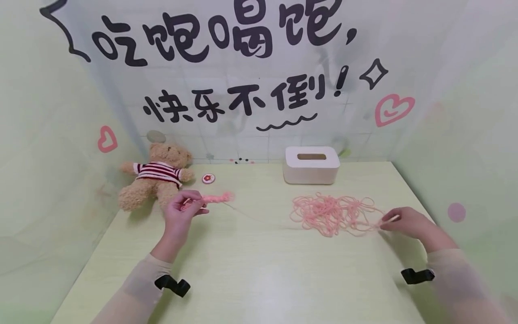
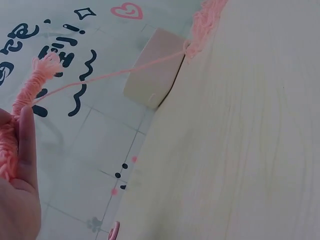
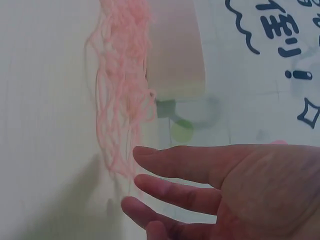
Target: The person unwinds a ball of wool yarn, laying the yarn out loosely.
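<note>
My left hand (image 1: 184,209) grips a wound bundle of pink yarn (image 1: 216,198) in the head view. In the left wrist view the wrapped yarn bundle (image 2: 31,90) rises past the thumb, its end loose and looped. A single strand (image 2: 115,74) runs from it to the loose pile. That tangled pile of pink yarn (image 1: 328,213) lies on the table at the right. At its right end is my right hand (image 1: 408,223), thumb and fingers parted in the right wrist view, fingertips (image 3: 142,154) beside the pile's loose loops (image 3: 125,100).
A white tissue box (image 1: 311,173) stands behind the yarn pile. To the back left sits a teddy bear (image 1: 158,175) in a striped sweater, with a small round badge (image 1: 208,178) beside it. The pale table (image 1: 263,279) meets a printed backdrop (image 1: 243,135).
</note>
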The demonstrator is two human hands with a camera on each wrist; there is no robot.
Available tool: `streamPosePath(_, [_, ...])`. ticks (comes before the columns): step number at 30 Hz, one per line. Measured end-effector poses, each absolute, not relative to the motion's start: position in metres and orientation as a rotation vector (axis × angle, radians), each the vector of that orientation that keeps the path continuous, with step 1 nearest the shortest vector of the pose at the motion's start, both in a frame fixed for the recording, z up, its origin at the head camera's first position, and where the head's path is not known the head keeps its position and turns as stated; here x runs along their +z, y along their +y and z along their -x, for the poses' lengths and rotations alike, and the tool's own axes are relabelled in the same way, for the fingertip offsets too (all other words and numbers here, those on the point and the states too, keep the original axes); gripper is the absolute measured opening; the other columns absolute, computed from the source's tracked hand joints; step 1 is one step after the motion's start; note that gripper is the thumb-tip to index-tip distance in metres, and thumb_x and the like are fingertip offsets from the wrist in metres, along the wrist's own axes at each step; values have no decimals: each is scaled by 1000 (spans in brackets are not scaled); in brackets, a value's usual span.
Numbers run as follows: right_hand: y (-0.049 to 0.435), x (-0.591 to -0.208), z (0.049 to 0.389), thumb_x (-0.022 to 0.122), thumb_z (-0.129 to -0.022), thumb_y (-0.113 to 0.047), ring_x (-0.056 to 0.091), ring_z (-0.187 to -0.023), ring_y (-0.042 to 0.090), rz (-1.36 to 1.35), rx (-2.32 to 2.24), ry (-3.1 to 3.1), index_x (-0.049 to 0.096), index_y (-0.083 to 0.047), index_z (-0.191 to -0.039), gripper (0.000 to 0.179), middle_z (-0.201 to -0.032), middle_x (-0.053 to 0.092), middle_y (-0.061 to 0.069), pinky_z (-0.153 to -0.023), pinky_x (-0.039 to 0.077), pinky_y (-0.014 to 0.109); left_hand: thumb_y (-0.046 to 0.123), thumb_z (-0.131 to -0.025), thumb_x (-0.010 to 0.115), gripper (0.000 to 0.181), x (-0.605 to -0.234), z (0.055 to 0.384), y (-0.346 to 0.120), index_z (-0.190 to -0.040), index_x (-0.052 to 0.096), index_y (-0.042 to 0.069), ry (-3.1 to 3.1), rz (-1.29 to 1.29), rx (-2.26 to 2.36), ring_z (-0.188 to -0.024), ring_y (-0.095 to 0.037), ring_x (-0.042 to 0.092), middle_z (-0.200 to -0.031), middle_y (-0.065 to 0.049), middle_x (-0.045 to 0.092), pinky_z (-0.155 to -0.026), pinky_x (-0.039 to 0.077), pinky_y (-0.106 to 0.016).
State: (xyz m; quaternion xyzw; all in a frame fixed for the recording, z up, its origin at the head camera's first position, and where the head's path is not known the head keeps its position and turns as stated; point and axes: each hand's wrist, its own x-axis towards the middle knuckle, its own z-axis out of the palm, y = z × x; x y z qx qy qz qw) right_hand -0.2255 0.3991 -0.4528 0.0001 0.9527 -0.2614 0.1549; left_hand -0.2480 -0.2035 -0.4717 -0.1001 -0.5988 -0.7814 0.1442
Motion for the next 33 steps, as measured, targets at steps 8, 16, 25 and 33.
streamPosePath(8, [320,-440,237,73,-96,-27,64,-90,25,192,-807,2893,70,-3,-115,31,-105,72,12,-68,53,30,-15,-90,67,18,-471,243,-189,-92,67,2,-1797,357,-2261,-78,-12,73,-98,-4,65,-70,69,-37])
streamPosePath(16, [218,-450,240,74,-96,-20,63,-84,15,541,-1041,2754,74,-12,-109,16,-103,74,2,-67,57,25,-14,-91,67,18,-472,243,-176,-92,68,4,-1855,478,-2296,-79,-14,74,-99,-4,64,-73,69,-40])
streamPosePath(25, [128,-461,243,72,-99,-23,71,-95,23,693,-1449,2380,60,-17,-142,45,-141,64,8,-74,65,35,-4,-93,72,5,-475,239,-171,-96,68,-2,-1947,510,-2312,-82,-13,72,-101,-5,62,-74,69,-41])
streamPosePath(33, [99,-470,247,65,-103,-15,69,-88,49,660,-1588,2209,65,5,-123,28,-109,73,29,-64,64,32,-4,-93,72,11,-477,237,-166,-98,64,-10,-1994,529,-2305,-84,-14,72,-102,-5,61,-75,69,-44])
